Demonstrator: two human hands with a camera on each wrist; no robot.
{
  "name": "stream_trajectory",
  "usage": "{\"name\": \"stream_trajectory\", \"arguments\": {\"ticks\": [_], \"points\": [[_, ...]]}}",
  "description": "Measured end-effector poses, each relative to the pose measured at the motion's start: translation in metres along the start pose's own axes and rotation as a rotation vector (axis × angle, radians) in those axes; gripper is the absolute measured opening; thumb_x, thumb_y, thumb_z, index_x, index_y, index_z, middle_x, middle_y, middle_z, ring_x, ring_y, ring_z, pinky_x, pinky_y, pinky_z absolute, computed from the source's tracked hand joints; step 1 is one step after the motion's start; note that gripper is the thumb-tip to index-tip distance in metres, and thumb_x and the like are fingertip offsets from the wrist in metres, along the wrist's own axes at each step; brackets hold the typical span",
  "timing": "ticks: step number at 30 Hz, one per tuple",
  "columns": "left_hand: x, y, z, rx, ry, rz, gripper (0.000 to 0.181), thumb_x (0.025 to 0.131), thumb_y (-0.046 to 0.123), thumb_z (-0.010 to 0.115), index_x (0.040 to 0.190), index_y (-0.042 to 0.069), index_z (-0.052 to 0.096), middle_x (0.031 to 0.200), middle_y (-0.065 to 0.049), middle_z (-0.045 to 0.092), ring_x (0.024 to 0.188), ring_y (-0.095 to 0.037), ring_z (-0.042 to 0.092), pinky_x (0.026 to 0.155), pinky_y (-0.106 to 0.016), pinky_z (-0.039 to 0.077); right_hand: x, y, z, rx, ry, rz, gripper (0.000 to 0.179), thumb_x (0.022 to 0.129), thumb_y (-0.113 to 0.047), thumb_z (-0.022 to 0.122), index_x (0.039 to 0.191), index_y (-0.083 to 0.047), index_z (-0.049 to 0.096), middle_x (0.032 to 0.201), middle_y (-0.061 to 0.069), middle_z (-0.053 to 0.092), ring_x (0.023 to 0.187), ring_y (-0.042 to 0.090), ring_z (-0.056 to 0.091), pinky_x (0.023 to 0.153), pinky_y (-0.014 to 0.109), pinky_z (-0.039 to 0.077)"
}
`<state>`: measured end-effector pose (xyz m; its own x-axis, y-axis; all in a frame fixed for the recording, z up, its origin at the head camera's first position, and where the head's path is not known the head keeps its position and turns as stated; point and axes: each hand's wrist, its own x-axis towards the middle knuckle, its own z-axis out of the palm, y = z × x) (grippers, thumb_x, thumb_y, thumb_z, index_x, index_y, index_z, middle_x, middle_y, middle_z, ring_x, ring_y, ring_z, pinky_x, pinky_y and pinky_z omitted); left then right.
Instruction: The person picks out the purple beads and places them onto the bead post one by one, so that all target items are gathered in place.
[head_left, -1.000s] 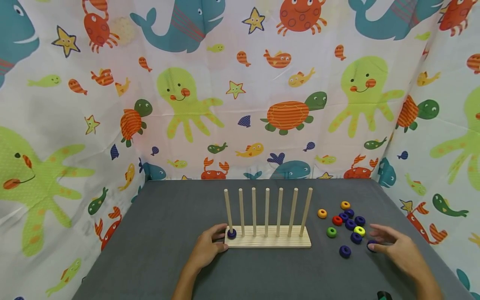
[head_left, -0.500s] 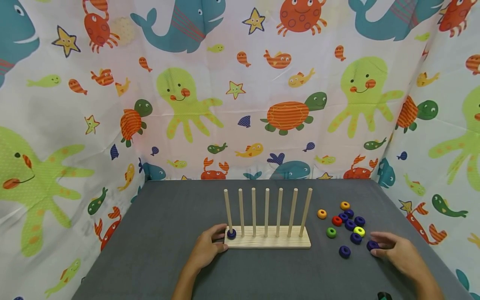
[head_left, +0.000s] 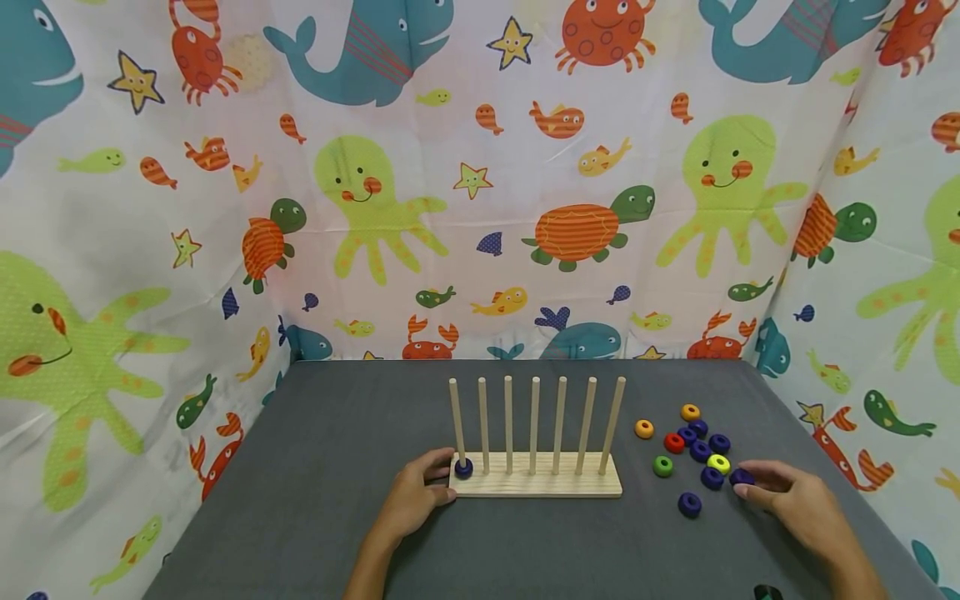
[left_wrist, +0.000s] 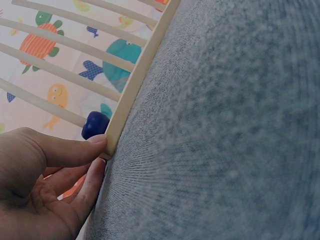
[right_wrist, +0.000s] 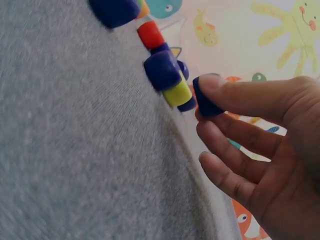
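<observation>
A pale wooden peg board with several upright pegs stands mid-table. One dark blue ring sits at the foot of its leftmost peg. My left hand grips the board's left end, thumb and fingertips at the edge beside that ring, as the left wrist view confirms. On the right, my right hand pinches another dark blue ring between thumb and index finger. That held ring is just right of the loose rings; in the right wrist view its lower fingers are spread loosely below it.
Loose rings lie right of the board: several blue, one red, one green, one yellow and two orange, one a bit apart. A dark object shows at the front edge. A sea-animal curtain surrounds the grey table.
My right hand has closed thumb and finger on the blue ring and shifted it slightly up and left toward the other rings. My left hand stays on the peg board.
</observation>
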<state>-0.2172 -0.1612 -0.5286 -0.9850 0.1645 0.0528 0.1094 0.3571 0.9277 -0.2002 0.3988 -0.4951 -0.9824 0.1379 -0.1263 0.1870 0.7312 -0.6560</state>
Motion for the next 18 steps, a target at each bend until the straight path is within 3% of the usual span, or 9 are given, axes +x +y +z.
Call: {"name": "stream_trajectory", "arguments": {"ticks": [10, 12, 18], "points": [[-0.001, 0.001, -0.002, -0.019, -0.003, 0.006, 0.062, 0.085, -0.008, 0.076, 0.145, -0.001, 0.061, 0.142, -0.026, 0.063, 0.127, -0.042, 0.065, 0.095, -0.038, 0.062, -0.01, -0.034, 0.008, -0.003, 0.128, -0.091, 0.071, 0.097, -0.06, 0.07, 0.139, -0.003, 0.067, 0.132, 0.024, 0.068, 0.115, 0.039, 0.063, 0.082, 0.047, 0.056], [0.0, 0.0, -0.002, -0.011, -0.004, 0.002, 0.062, 0.085, -0.007, 0.076, 0.145, -0.001, 0.061, 0.142, -0.026, 0.063, 0.127, -0.042, 0.065, 0.095, -0.037, 0.062, -0.013, -0.041, 0.011, -0.002, 0.15, -0.109, 0.069, 0.097, -0.059, 0.071, 0.138, -0.004, 0.068, 0.13, 0.023, 0.069, 0.11, 0.031, 0.064, 0.081, 0.042, 0.057], [-0.001, 0.0, -0.001, -0.002, -0.007, -0.002, 0.063, 0.086, -0.007, 0.076, 0.146, -0.002, 0.06, 0.142, -0.026, 0.063, 0.127, -0.042, 0.065, 0.095, -0.038, 0.062, -0.018, -0.06, 0.019, 0.033, 0.234, -0.206, 0.055, 0.096, -0.054, 0.074, 0.131, -0.01, 0.073, 0.124, 0.014, 0.071, 0.092, -0.008, 0.054, 0.073, 0.015, 0.052]]}}
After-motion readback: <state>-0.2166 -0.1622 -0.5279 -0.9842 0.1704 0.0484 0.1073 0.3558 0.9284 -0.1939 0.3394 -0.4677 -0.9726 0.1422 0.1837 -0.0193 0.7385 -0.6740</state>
